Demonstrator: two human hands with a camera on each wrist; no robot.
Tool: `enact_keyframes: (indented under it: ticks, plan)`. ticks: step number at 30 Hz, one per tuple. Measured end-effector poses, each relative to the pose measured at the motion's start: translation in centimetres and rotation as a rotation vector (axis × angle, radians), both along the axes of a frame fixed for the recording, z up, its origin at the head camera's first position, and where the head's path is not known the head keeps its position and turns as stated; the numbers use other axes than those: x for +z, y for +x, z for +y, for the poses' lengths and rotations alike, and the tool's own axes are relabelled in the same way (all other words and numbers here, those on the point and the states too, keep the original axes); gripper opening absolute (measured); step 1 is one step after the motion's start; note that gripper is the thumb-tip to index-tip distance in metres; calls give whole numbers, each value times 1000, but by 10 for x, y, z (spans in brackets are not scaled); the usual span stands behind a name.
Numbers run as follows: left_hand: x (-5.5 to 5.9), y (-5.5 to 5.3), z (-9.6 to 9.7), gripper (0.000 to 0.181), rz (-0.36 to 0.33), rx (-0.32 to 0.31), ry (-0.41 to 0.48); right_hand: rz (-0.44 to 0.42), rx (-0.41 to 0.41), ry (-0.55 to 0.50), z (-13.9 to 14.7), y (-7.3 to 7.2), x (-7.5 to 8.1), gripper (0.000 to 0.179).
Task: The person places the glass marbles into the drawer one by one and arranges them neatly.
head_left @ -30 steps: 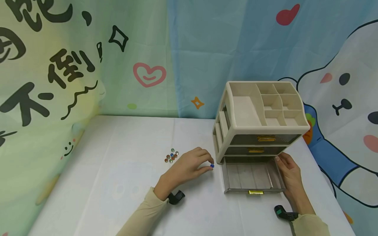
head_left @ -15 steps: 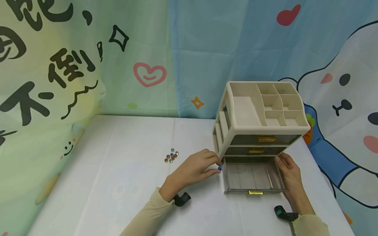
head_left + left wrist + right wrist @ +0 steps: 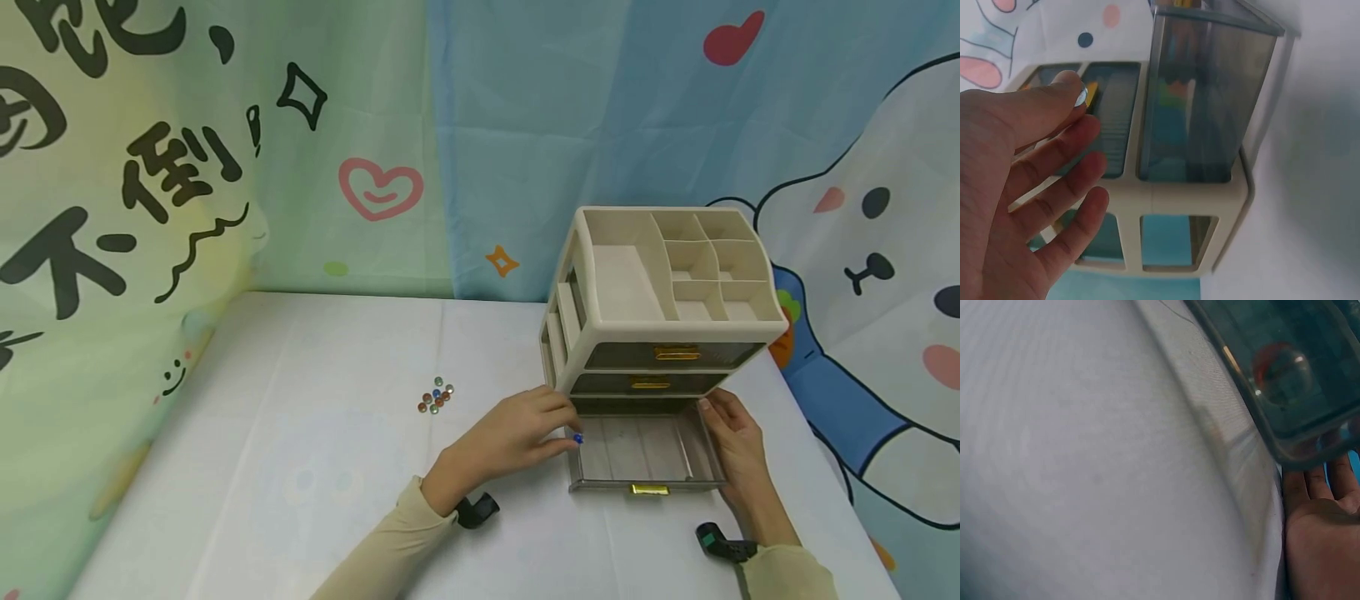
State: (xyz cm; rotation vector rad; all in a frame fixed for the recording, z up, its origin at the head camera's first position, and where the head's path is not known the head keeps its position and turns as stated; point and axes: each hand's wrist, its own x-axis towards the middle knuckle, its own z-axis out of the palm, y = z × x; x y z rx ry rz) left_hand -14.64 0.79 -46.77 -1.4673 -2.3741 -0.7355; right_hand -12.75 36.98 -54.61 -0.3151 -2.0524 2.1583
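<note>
My left hand (image 3: 525, 429) pinches a small blue glass bead (image 3: 578, 439) between thumb and fingertips, over the left edge of the drawer. Close up in the left wrist view, the bead (image 3: 1081, 97) catches pale light while the other fingers spread loosely. The clear grey drawer (image 3: 637, 450) with a gold handle is pulled out from the bottom of a cream cabinet (image 3: 592, 333). At the drawer's right side rests my right hand (image 3: 738, 446), its thumb by the rim. The right wrist view shows that hand's fingers (image 3: 1319, 482) extended beside the drawer.
Several coloured glass beads (image 3: 435, 398) lie grouped on the white tabletop (image 3: 300, 400), left of the cabinet. Two upper drawers (image 3: 675, 354) stay closed, and the cabinet's top has divided compartments (image 3: 693, 258). A printed cloth (image 3: 517, 150) hangs behind.
My left hand has moved right and slightly toward the front with the blue bead, from beside the cabinet to over the drawer's left edge. The right hand and drawer have stayed still.
</note>
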Motion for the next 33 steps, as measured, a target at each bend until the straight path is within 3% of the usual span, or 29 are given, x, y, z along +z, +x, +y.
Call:
enact_keyframes:
  ticks: [18, 25, 33]
  plan:
    - [4, 6, 27, 14, 6, -88, -25, 2, 5, -7, 0, 0, 1, 37]
    - [7, 10, 37, 16, 59, -83, -120, 10, 14, -10, 1, 1, 0, 35]
    - [6, 13, 49, 18, 48, -96, -188, 7, 15, -21, 1, 0, -1, 36]
